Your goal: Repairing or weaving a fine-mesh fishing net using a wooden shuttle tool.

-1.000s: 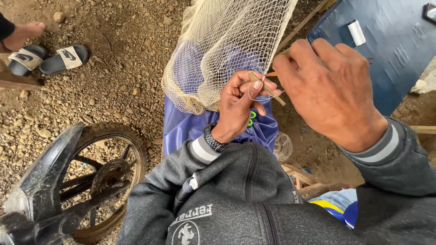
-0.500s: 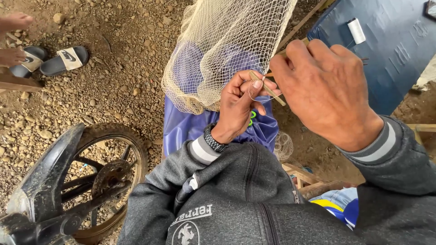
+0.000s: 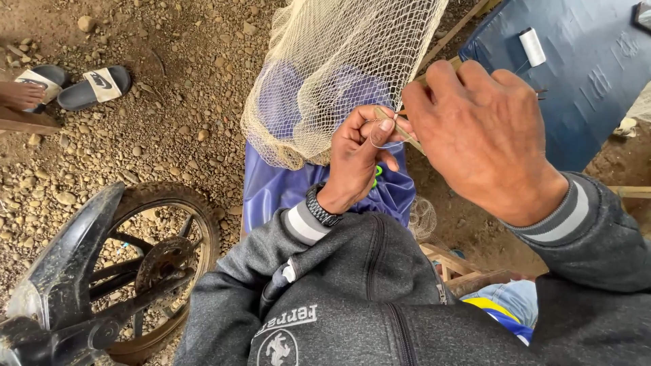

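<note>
Over at the far left, another person's bare foot (image 3: 19,95) rested beside a pair of black slides with white straps (image 3: 74,85) on the pebbly dirt ground (image 3: 169,102). Below them, at the lower left corner, stood a motorbike wheel (image 3: 146,264) under a dusty black mudguard (image 3: 64,261).

Toward the middle, a cream-coloured fishing net (image 3: 325,74) hung down from the top edge, bunched and draped over shiny purple cloth (image 3: 285,193). The left hand (image 3: 356,159), with a dark watch (image 3: 320,207) on its wrist and a grey striped cuff behind it, was curled at the net's lower right edge; its thumb and forefinger were pinched shut on a bit of mesh, with a thin loop of twine showing just beside the fingertips. A slim wooden netting needle (image 3: 400,129) lay across those fingertips, touching the net.

Just to the right, the right hand (image 3: 485,139) was closed over the far end of that needle, knuckles up, fingers bent tightly so that the grip itself was mostly hidden behind the back of the hand. The two hands were touching or nearly so at the net.

Further right, a white spool of thread (image 3: 532,46) sat on a blue tarp (image 3: 590,88), well apart from the hands.
</note>
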